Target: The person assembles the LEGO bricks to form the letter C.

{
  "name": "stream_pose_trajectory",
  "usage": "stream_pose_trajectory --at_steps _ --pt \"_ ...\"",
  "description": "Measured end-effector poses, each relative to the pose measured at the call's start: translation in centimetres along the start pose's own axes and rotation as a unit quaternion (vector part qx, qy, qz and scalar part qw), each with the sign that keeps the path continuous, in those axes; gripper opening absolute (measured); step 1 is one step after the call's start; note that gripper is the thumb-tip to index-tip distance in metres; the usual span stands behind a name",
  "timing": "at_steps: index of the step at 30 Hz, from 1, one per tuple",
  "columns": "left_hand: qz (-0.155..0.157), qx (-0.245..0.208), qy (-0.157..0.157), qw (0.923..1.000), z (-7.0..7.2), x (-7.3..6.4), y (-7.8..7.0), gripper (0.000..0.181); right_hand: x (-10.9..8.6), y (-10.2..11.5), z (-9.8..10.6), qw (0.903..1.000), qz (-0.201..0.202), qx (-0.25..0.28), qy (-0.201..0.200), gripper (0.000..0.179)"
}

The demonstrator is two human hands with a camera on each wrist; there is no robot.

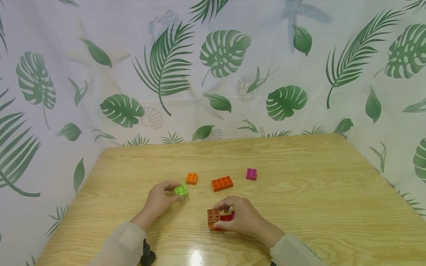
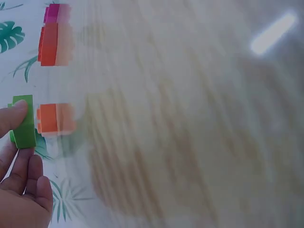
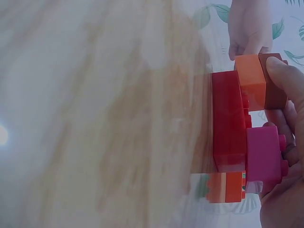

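Observation:
My left hand (image 1: 159, 198) pinches a lime green brick (image 1: 181, 190) between thumb and fingers at the left middle of the table. In the left wrist view the green brick (image 2: 23, 121) is held on its side faces, its studs facing left in that picture. My right hand (image 1: 244, 217) grips a brown brick (image 1: 213, 214), with the thumb on its near side. That brown brick sits on an orange brick (image 3: 249, 81), which stands on one end of a long red brick (image 3: 229, 123). A magenta brick (image 3: 263, 154) is on the red brick's other end, partly under my palm.
Beyond my hands lie a small orange brick (image 1: 192, 178), a longer orange-red brick (image 1: 222, 183) and a magenta brick (image 1: 251, 174), all studs up. They rest apart on the wooden table (image 1: 316, 177). A leaf-patterned cloth (image 1: 186, 85) hangs behind and beside it.

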State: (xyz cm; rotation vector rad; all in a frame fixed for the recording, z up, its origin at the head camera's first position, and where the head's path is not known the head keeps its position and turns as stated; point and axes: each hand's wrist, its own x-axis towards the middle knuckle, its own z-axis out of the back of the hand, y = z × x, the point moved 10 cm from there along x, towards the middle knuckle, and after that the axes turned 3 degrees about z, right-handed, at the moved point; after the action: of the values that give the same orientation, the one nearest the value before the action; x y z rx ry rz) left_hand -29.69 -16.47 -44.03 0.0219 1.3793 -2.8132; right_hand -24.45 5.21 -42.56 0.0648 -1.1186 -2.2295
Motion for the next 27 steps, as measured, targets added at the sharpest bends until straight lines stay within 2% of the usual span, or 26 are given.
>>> stream_pose_trajectory --at_steps 6,14,21,27 --pt "-0.022 -0.015 0.018 0.9995 -0.4 -1.1 -1.5 0.034 0.0 -0.1 0.0 1.0000 -0.002 0.002 0.000 0.034" --pt "-0.059 -0.045 0.067 0.9950 -1.7 -3.0 -4.5 0.033 0.0 0.0 0.1 0.9999 0.008 0.008 -0.007 0.035" --pt "-0.105 -0.063 0.118 0.9855 -3.1 -4.3 -6.9 0.034 -0.1 -0.1 0.1 0.9998 -0.001 0.018 -0.010 0.037" --pt "-0.128 -0.060 0.150 0.9785 -4.4 -5.1 -8.4 0.032 -0.2 -0.2 0.1 0.9996 0.005 0.025 -0.013 0.039"
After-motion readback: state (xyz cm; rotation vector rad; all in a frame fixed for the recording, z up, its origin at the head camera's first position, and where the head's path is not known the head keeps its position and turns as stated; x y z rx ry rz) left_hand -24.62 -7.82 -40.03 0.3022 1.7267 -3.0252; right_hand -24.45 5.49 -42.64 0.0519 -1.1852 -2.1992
